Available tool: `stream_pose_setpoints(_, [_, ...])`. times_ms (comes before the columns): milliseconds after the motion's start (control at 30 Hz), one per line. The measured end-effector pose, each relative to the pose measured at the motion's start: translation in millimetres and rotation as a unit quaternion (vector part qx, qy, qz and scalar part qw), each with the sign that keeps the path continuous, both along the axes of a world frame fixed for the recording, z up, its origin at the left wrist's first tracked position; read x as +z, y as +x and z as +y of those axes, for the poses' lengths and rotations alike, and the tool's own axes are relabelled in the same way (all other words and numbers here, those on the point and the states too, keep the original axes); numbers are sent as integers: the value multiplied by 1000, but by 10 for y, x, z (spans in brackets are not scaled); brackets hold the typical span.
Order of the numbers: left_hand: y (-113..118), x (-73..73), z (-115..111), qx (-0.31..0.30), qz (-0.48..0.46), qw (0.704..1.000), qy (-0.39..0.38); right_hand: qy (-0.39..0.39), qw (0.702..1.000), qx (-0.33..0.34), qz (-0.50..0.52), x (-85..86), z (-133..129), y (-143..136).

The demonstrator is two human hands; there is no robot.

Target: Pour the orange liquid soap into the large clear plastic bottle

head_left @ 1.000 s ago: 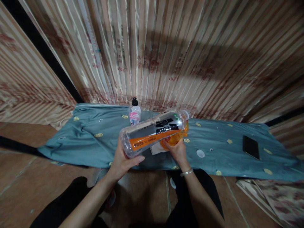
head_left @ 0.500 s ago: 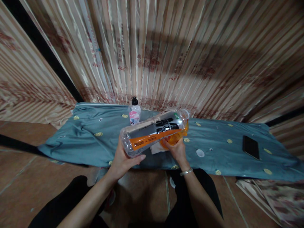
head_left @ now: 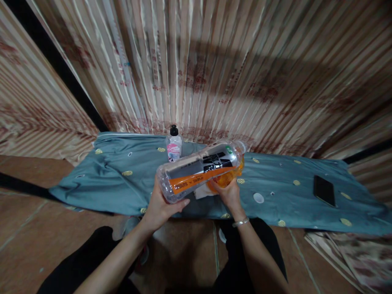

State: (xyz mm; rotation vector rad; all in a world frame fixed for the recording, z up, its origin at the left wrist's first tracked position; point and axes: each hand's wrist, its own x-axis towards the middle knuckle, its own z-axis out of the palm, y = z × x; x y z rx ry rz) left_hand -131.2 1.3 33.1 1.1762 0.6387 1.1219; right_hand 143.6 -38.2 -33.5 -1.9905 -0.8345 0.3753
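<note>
My left hand (head_left: 159, 208) is closed around the base of a large clear plastic bottle (head_left: 199, 169) with a silver, black and orange label. The bottle leans far over, its neck (head_left: 240, 146) up at the right. My right hand (head_left: 229, 196) grips an orange translucent container (head_left: 225, 178), partly hidden behind the bottle. The bottle's neck lies above the container's right side; whether liquid passes between them I cannot make out. Beneath the two, a folded white cloth or tissue (head_left: 203, 191) rests on the blue-green sheet. A white round cap (head_left: 258, 197) lies right of my right hand.
A clear bottle with a black top and pink label (head_left: 174, 145) stands behind the large bottle. At the right lies a dark phone (head_left: 324, 190). The blue-green patterned sheet (head_left: 110, 175) covers a low bench in front of a striped curtain (head_left: 202, 69). Tiled floor (head_left: 24, 228) shows below.
The large bottle has shifted very slightly to the right in my left hand. My right hand and the orange container stay almost where they were.
</note>
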Motion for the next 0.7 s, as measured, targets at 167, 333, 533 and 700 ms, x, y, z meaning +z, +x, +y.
stream_pose_setpoints(167, [-13,-46,1,5,-3,1000,10,-2,1000,-3,6,-7,-2,-2])
stream_pose_setpoints(333, [-22,-69,5,-6,-1,1000,1,7,1000,-1,9,-11,-2,-1])
stream_pose_setpoints(533, [-40,249,-30,-24,33,999,-19,6,1000,4,4,32,-16,-16])
stream_pose_setpoints(700, [-22,158,-28,1,12,1000,0,-3,1000,-7,5,37,-5,-22])
